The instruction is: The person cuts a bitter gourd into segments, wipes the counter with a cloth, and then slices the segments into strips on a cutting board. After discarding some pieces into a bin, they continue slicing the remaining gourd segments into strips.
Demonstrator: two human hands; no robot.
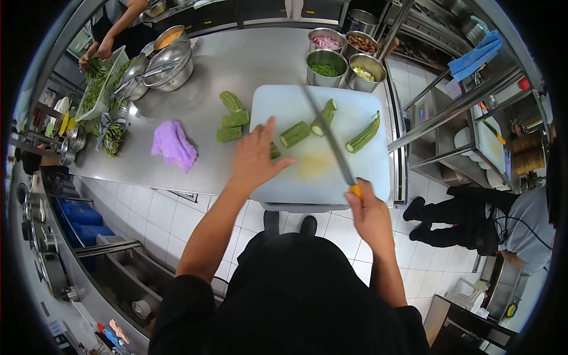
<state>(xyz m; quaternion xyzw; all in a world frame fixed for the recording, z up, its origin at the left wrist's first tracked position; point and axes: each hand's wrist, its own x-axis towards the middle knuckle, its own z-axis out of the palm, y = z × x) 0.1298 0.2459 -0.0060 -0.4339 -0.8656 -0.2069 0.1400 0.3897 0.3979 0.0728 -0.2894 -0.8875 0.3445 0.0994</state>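
My right hand grips the orange-yellow handle of a long kitchen knife, its blade slanting up and left over the white cutting board. Fingers spread, my left hand hovers at the board's left edge, partly covering a small zucchini piece. In the middle of the board lies a thick zucchini chunk. Another zucchini piece sits partly behind the blade, and a longer stem-end zucchini rests at the right. Several cut zucchini pieces are on the steel table just left of the board.
Metal pots with chopped greens, onion and other ingredients stand behind the board. A purple cloth, steel bowls and a basket of greens are on the left. One person handles greens at the far left; another stands at right.
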